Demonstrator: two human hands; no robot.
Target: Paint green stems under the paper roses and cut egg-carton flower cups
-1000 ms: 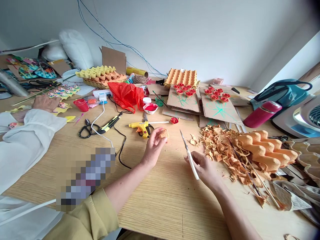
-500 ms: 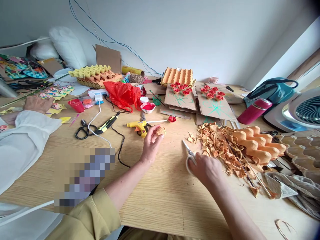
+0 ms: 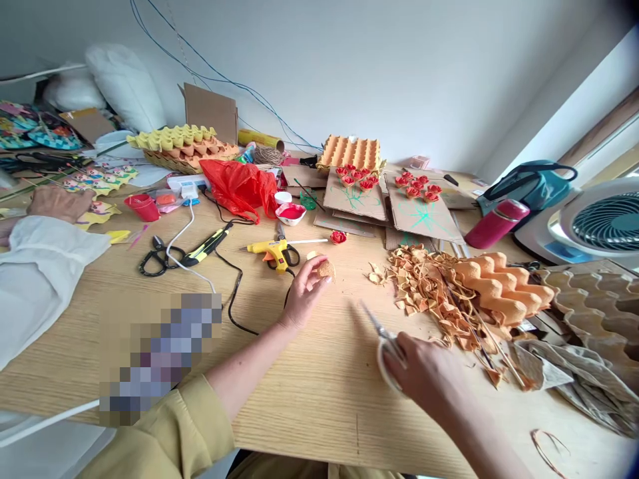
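Between the fingertips of my left hand (image 3: 305, 291) is a small orange egg-carton piece (image 3: 326, 270), held above the table. My right hand (image 3: 424, 366) grips a pair of scissors (image 3: 380, 331) with white handles, the blades looking closed and pointing up and left, apart from the piece. A yellow glue gun (image 3: 273, 253) lies just beyond my left hand, with a red paper flower (image 3: 338, 237) near it. Orange carton scraps (image 3: 424, 286) are heaped beyond my right hand, beside an orange egg tray (image 3: 499, 283).
Cardboard sheets (image 3: 424, 211) bearing red flowers stand at the back. A bowl of red paint (image 3: 290, 212) sits by a red plastic bag (image 3: 237, 186). Black-handled scissors (image 3: 157, 259) and a utility knife (image 3: 210, 245) lie left. A co-worker's hand (image 3: 60, 203) rests among yellow carton pieces. A pink bottle (image 3: 496, 224) stands right.
My right hand with the scissors has moved down and nearer to me. My left hand still holds the carton piece, shifted slightly. The whole view has moved a little.
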